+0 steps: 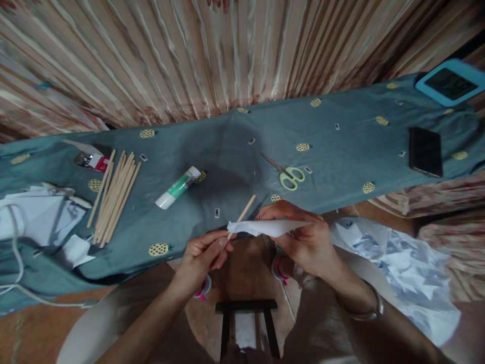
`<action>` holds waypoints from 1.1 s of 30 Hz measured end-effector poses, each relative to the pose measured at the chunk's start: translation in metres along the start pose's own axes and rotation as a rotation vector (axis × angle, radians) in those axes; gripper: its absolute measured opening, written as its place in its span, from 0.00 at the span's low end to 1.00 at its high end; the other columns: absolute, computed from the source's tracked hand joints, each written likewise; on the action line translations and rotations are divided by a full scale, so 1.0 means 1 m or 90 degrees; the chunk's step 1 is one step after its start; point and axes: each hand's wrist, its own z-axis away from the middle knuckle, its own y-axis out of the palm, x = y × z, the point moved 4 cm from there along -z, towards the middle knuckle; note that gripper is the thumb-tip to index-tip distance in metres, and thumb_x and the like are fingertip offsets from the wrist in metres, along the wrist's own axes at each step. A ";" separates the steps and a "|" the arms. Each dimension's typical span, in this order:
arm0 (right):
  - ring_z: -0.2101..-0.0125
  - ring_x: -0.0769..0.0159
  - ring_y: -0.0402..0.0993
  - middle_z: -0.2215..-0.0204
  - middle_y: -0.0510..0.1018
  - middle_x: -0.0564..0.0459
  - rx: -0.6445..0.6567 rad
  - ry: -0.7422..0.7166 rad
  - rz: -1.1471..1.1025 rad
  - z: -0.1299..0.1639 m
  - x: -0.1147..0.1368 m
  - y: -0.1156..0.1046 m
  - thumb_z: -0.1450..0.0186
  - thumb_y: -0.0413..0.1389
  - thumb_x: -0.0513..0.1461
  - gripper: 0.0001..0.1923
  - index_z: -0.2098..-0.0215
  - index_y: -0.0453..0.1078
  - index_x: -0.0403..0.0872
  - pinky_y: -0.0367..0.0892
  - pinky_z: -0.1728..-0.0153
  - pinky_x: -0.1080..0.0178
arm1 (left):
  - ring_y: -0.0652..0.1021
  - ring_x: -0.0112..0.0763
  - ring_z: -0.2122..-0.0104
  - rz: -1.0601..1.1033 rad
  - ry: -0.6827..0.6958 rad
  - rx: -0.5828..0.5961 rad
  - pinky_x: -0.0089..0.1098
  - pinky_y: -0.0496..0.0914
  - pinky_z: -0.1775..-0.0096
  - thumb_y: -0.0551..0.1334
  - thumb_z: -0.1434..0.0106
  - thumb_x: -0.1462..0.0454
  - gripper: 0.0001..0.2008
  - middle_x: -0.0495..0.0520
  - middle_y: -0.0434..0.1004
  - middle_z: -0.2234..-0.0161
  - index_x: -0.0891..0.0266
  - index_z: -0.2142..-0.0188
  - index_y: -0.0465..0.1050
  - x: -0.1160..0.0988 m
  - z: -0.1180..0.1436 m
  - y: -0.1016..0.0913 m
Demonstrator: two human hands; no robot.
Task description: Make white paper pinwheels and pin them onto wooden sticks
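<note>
Over the table's front edge, my left hand (207,255) pinches the lower end of a thin wooden stick (246,208), which slants up to the right. A strip of white paper (271,228) lies across the stick, its narrow left end touching it. My right hand (308,242) grips the paper's wider right part between thumb and fingers. Beyond my hands lie a glue stick (178,188) with a green label and scissors (290,176) with light green handles. Whether the paper is stuck to the wood I cannot tell.
Several wooden sticks (115,199) lie left of the glue, near a small open box (93,159) and white paper pieces (34,215). A white cable (17,253) crosses the left end. Right are a phone (425,151), a blue-framed clock (452,82) and a bag of paper scraps (401,268).
</note>
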 end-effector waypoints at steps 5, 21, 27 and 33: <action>0.62 0.64 0.78 0.66 0.81 0.54 -0.018 -0.004 0.011 0.000 -0.002 0.000 0.38 0.53 0.30 0.12 0.61 0.74 0.51 0.71 0.60 0.60 | 0.60 0.16 0.85 -0.037 0.003 0.022 0.24 0.51 0.81 0.68 0.43 0.53 0.14 0.51 0.75 0.74 0.62 0.65 0.81 0.003 0.002 -0.001; 0.62 0.64 0.79 0.65 0.82 0.54 -0.022 -0.053 0.008 -0.002 0.002 -0.002 0.38 0.54 0.29 0.15 0.58 0.73 0.52 0.71 0.59 0.59 | 0.60 0.17 0.85 -0.072 0.001 0.037 0.25 0.56 0.82 0.66 0.41 0.55 0.12 0.50 0.74 0.74 0.61 0.68 0.80 0.000 0.008 0.000; 0.62 0.66 0.78 0.65 0.81 0.55 -0.027 -0.035 0.005 0.000 0.001 -0.002 0.39 0.54 0.27 0.15 0.60 0.73 0.51 0.71 0.59 0.62 | 0.61 0.17 0.85 -0.056 -0.017 0.045 0.25 0.58 0.82 0.66 0.41 0.53 0.13 0.50 0.74 0.73 0.62 0.68 0.80 0.005 0.011 -0.001; 0.62 0.66 0.78 0.65 0.82 0.55 -0.046 0.112 -0.155 -0.001 -0.014 0.002 0.39 0.59 0.33 0.07 0.65 0.77 0.51 0.71 0.59 0.63 | 0.60 0.17 0.85 -0.069 0.000 0.039 0.25 0.55 0.81 0.66 0.41 0.54 0.13 0.50 0.74 0.74 0.61 0.64 0.81 0.004 0.011 -0.003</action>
